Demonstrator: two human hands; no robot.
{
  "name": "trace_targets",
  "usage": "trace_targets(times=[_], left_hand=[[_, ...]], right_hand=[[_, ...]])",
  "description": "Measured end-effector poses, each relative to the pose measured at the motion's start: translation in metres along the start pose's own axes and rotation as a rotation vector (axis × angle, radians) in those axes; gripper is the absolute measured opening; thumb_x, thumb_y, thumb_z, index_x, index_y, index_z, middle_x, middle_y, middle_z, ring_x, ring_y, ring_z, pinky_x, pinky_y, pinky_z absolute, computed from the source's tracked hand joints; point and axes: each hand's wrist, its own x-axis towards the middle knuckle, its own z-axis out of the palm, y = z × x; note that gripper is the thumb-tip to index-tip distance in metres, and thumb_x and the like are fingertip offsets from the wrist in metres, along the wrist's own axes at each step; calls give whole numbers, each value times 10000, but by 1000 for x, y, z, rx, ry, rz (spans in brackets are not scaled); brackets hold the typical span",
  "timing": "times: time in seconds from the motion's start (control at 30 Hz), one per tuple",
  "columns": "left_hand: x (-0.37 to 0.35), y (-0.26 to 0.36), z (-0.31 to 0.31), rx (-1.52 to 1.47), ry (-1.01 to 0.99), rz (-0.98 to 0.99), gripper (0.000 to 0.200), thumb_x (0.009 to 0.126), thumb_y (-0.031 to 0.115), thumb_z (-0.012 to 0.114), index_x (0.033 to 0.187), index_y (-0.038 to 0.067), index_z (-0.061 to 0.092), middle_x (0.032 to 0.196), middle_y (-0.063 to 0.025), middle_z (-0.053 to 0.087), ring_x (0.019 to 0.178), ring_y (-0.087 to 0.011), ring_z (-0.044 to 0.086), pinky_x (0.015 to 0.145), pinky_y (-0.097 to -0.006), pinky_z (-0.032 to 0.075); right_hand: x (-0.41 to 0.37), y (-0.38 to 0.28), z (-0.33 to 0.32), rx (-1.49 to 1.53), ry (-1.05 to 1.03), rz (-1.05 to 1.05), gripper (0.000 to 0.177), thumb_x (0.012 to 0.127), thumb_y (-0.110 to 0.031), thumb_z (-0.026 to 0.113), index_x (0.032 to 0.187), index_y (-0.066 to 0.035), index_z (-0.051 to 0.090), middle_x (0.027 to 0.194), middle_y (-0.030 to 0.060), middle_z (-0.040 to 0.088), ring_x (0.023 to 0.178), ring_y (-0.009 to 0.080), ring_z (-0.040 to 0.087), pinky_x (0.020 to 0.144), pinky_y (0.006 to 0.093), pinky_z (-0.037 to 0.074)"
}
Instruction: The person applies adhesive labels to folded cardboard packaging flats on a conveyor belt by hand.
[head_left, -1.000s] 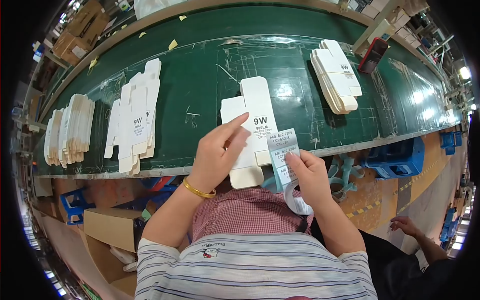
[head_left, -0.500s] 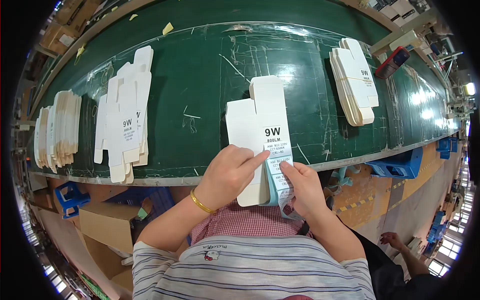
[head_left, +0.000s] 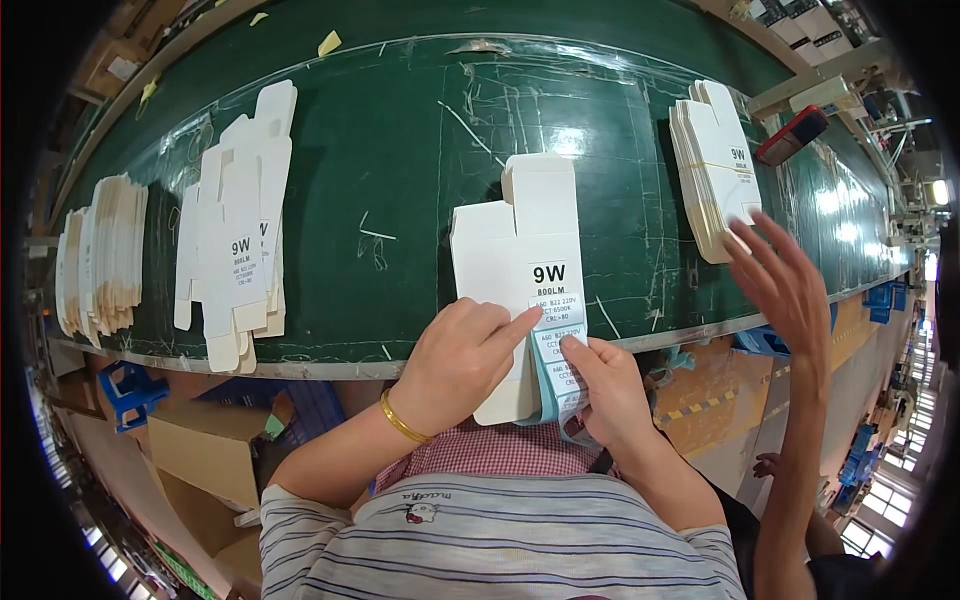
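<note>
Under my hands a stack of flat white cartons, printed 9W 800LM, lies on the green table, its lower end past the front edge. My left hand, a gold bracelet at the wrist, is closed, its fingers curled and one fingertip at the left edge of a printed label on the top carton, just below the 800LM print. My right hand is closed on the strip of labels, thumb on its face. Pale blue backing hangs in a loop beneath it.
More carton stacks lie at left and far left. At right are a banded carton bundle and a red-edged phone. Another person's hand reaches beside that bundle. An open cardboard box stands below the table.
Another person's hand has risen from the lower right to the banded bundle. The view has shifted slightly. My hands keep nearly the same hold on the label and strip.
</note>
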Motion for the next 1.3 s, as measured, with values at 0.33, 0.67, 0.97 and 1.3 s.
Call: trace_targets(times=[0.33, 0.67, 0.97, 1.3], left_hand=[[2, 3, -1, 4, -21, -38, 412, 740, -24, 645, 1147, 24, 685, 852, -69, 555, 753, -222, 526, 681, -339, 469], [11, 3, -4, 45, -97, -47, 407, 756, 2, 652, 1158, 63, 674, 819, -62, 536, 736, -219, 539, 663, -336, 479], [13, 1, -2, 71, -129, -40, 406, 763, 16, 654, 1163, 84, 674, 794, -55, 516, 726, -211, 540, 637, -333, 480], [17, 3, -3, 95, -164, -46, 420, 781, 23, 640, 1189, 117, 671, 803, -58, 503, 716, -216, 532, 643, -332, 482]], right_hand=[[-1, -1, 2, 17, -4, -2, 229, 984, -165, 569, 1041, 44, 642, 891, 68, 695, 692, 94, 646, 585, 239, 520], [-2, -1, 1, -2, -26, 6, 269, 987, -156, 566, 1099, 79, 633, 966, 80, 691, 799, 96, 634, 707, 239, 505], [1, 6, -4, -13, -27, -12, 264, 984, -159, 572, 1075, 79, 639, 940, 73, 689, 783, 89, 628, 696, 234, 503], [-1, 14, -17, -290, -44, -136, 240, 943, -156, 632, 1064, 49, 661, 896, 39, 680, 758, 65, 595, 660, 229, 480]])
